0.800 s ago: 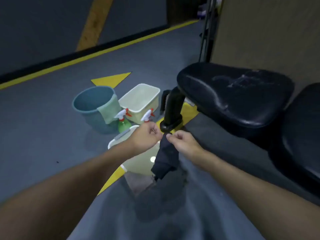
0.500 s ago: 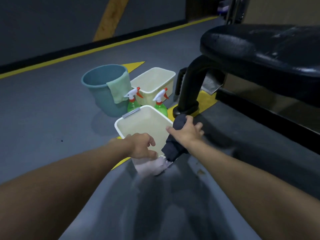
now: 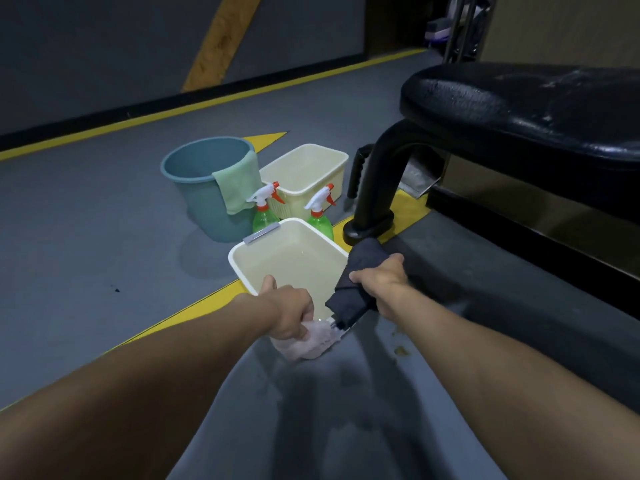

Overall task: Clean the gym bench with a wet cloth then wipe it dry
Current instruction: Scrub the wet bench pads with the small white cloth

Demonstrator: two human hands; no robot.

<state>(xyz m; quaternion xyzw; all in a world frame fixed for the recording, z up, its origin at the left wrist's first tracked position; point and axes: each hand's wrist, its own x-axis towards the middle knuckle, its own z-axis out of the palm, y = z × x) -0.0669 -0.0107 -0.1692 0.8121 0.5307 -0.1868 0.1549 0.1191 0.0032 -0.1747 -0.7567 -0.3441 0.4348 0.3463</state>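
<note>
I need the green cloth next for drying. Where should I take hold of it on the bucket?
Grip the green cloth on its outer flap, which hangs down the blue bucket wall facing the spray bottles. Come from above on that side, pinch just below the rim fold, and lift straight up so it slides off.

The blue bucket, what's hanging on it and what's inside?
A green cloth hangs over the rim of the blue bucket. Only its bare inner wall shows; the bottom is hidden from view.

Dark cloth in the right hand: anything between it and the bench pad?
Nothing visible. The right hand grips the dark cloth at the near tub's right rim; the bench pad sits up and to the right, with open air between. The bench leg stands just behind the cloth.
</note>
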